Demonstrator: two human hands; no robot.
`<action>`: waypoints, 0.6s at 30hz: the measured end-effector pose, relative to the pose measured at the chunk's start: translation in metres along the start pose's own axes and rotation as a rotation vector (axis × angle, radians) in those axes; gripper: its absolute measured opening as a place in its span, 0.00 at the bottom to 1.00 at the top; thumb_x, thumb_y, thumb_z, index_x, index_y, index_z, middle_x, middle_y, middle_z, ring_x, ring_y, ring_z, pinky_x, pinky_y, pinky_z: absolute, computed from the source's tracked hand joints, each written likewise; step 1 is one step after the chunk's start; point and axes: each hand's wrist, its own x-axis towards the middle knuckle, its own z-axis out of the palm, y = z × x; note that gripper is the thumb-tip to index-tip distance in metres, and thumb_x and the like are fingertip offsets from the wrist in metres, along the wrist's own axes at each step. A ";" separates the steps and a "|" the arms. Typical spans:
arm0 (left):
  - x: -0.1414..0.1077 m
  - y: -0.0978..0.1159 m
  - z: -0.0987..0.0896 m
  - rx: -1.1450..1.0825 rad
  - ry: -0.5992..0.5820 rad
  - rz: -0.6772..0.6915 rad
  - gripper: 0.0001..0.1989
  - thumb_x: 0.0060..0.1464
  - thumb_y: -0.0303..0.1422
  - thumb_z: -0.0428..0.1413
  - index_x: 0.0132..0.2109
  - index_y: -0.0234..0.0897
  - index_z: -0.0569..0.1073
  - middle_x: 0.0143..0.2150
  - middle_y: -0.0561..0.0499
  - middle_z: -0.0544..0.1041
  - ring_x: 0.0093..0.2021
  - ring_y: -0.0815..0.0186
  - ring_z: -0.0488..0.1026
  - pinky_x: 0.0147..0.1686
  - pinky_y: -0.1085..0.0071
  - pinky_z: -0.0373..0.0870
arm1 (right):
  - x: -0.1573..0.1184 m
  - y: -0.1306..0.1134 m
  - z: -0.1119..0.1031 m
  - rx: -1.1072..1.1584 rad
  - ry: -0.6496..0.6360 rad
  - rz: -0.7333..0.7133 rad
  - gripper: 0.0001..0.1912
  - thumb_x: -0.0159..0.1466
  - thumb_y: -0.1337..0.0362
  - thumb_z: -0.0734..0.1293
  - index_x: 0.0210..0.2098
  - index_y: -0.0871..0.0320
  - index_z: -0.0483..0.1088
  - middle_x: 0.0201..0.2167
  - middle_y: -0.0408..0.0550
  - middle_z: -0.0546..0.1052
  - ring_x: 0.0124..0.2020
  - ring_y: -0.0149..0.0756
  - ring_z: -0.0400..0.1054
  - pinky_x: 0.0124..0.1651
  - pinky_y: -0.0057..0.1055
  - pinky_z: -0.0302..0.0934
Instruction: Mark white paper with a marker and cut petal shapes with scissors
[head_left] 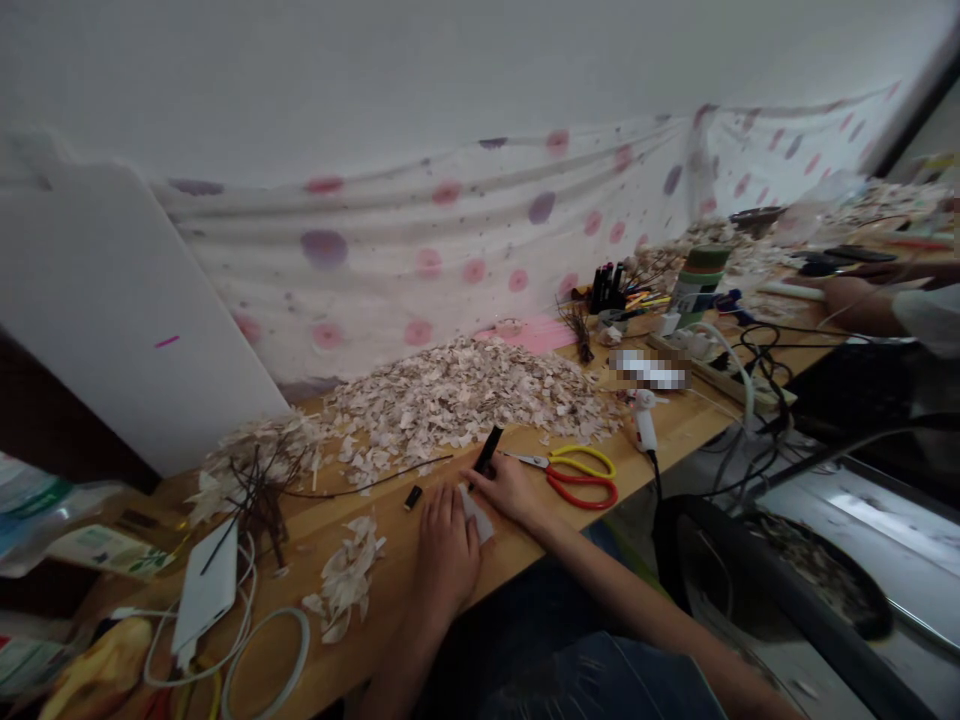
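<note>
1. the black marker (489, 450) is uncapped, a small black piece like its cap (412, 497) lying to the left; its lower end is at the white scrap (478, 516), on the table (517, 565) between the hands.
2. the right hand (508, 487) has its fingers closed around the marker; the left hand (450, 545) lies flat, fingers together, at the scrap's left edge.
3. the marking seems underway; any marks are too small to tell, so how much is done or left is unclear.
4. the scissors (581, 478) lie just right of the right hand, limiting sideways room; the flake pile (465, 385) bounds the far side.
5. leftward, wood shows before the curled pieces (351, 575); the table's near edge runs close under both forearms.
</note>
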 end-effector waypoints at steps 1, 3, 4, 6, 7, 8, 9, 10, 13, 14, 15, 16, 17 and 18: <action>0.000 0.000 0.000 0.000 -0.002 0.000 0.24 0.62 0.30 0.43 0.59 0.20 0.68 0.61 0.30 0.70 0.63 0.47 0.65 0.61 0.49 0.63 | 0.000 0.000 0.000 -0.002 0.004 0.002 0.16 0.66 0.55 0.68 0.29 0.60 0.69 0.23 0.37 0.70 0.23 0.28 0.65 0.28 0.27 0.63; 0.000 0.000 0.000 0.000 -0.006 -0.001 0.24 0.62 0.30 0.43 0.59 0.19 0.68 0.61 0.30 0.70 0.63 0.47 0.65 0.61 0.49 0.63 | 0.001 0.001 0.000 0.000 0.018 0.012 0.16 0.67 0.55 0.67 0.29 0.61 0.69 0.23 0.38 0.70 0.22 0.27 0.65 0.28 0.27 0.62; 0.000 0.000 0.000 0.000 -0.007 -0.002 0.24 0.63 0.29 0.42 0.59 0.19 0.68 0.61 0.30 0.70 0.63 0.47 0.65 0.61 0.49 0.63 | 0.001 0.001 0.001 0.004 0.022 0.014 0.16 0.67 0.55 0.67 0.29 0.61 0.69 0.23 0.38 0.70 0.22 0.27 0.65 0.27 0.27 0.62; 0.000 0.001 0.000 -0.001 -0.010 -0.002 0.24 0.63 0.30 0.42 0.59 0.18 0.68 0.61 0.30 0.70 0.63 0.47 0.65 0.61 0.49 0.63 | 0.001 0.002 0.001 0.015 0.017 -0.001 0.16 0.67 0.55 0.67 0.31 0.61 0.70 0.24 0.39 0.71 0.23 0.28 0.65 0.27 0.27 0.62; 0.000 0.001 0.000 -0.003 -0.012 -0.001 0.24 0.63 0.30 0.42 0.59 0.18 0.68 0.61 0.30 0.70 0.63 0.47 0.65 0.61 0.49 0.63 | 0.001 0.002 0.001 0.019 0.010 -0.012 0.15 0.67 0.55 0.68 0.31 0.61 0.70 0.25 0.40 0.72 0.23 0.28 0.66 0.28 0.27 0.62; 0.000 0.001 0.000 -0.003 -0.013 0.000 0.24 0.63 0.30 0.42 0.59 0.19 0.68 0.61 0.30 0.70 0.63 0.47 0.65 0.61 0.48 0.63 | 0.001 0.002 0.001 0.021 0.003 -0.021 0.15 0.66 0.55 0.68 0.31 0.61 0.70 0.25 0.39 0.72 0.24 0.28 0.66 0.28 0.27 0.63; 0.000 0.001 -0.001 -0.004 -0.013 0.000 0.24 0.63 0.30 0.43 0.59 0.20 0.68 0.61 0.30 0.70 0.63 0.47 0.65 0.61 0.48 0.63 | 0.001 0.002 0.001 0.019 0.001 -0.021 0.15 0.66 0.55 0.68 0.31 0.61 0.70 0.25 0.39 0.72 0.24 0.28 0.66 0.29 0.27 0.63; 0.000 0.001 -0.001 -0.004 -0.013 -0.001 0.24 0.62 0.30 0.43 0.60 0.21 0.68 0.62 0.31 0.70 0.64 0.48 0.64 0.61 0.48 0.63 | 0.001 0.002 0.001 0.016 0.003 -0.014 0.15 0.67 0.55 0.68 0.31 0.61 0.70 0.24 0.39 0.71 0.23 0.28 0.66 0.29 0.27 0.63; 0.000 0.000 -0.001 -0.004 -0.011 -0.003 0.24 0.62 0.30 0.43 0.60 0.21 0.68 0.62 0.31 0.69 0.64 0.47 0.64 0.61 0.48 0.63 | 0.001 0.001 0.001 0.010 0.015 0.018 0.16 0.68 0.56 0.66 0.29 0.61 0.69 0.23 0.38 0.70 0.22 0.27 0.65 0.28 0.27 0.63; 0.000 0.000 -0.001 -0.004 -0.011 -0.002 0.24 0.62 0.30 0.43 0.60 0.21 0.68 0.62 0.31 0.70 0.64 0.47 0.64 0.61 0.48 0.63 | 0.001 0.001 0.001 0.012 0.012 0.017 0.16 0.68 0.56 0.66 0.30 0.61 0.69 0.24 0.38 0.70 0.22 0.28 0.65 0.28 0.27 0.63; 0.000 0.000 -0.001 -0.006 -0.011 0.001 0.24 0.62 0.30 0.43 0.59 0.20 0.68 0.62 0.30 0.70 0.64 0.47 0.64 0.61 0.48 0.63 | 0.001 0.000 0.001 0.017 0.006 0.008 0.15 0.68 0.56 0.67 0.30 0.61 0.70 0.24 0.38 0.71 0.23 0.28 0.66 0.28 0.27 0.63; 0.000 0.000 -0.001 -0.007 -0.010 0.002 0.24 0.62 0.30 0.43 0.59 0.20 0.68 0.62 0.30 0.70 0.64 0.47 0.64 0.61 0.48 0.63 | 0.001 0.000 0.001 0.021 -0.002 -0.004 0.15 0.67 0.56 0.68 0.31 0.61 0.70 0.25 0.38 0.71 0.24 0.28 0.66 0.29 0.27 0.64; 0.000 0.000 -0.001 -0.008 -0.010 0.003 0.24 0.62 0.30 0.42 0.59 0.20 0.68 0.61 0.30 0.70 0.64 0.47 0.64 0.61 0.48 0.63 | 0.001 -0.001 0.001 0.023 -0.007 -0.014 0.14 0.67 0.56 0.68 0.31 0.61 0.70 0.25 0.38 0.72 0.25 0.29 0.67 0.29 0.28 0.64; 0.000 0.000 -0.001 -0.008 -0.009 0.002 0.24 0.62 0.30 0.42 0.59 0.20 0.68 0.61 0.30 0.70 0.64 0.47 0.65 0.61 0.48 0.63 | 0.001 -0.001 0.001 0.022 -0.006 -0.019 0.14 0.66 0.56 0.68 0.32 0.61 0.70 0.25 0.39 0.72 0.25 0.29 0.67 0.30 0.28 0.64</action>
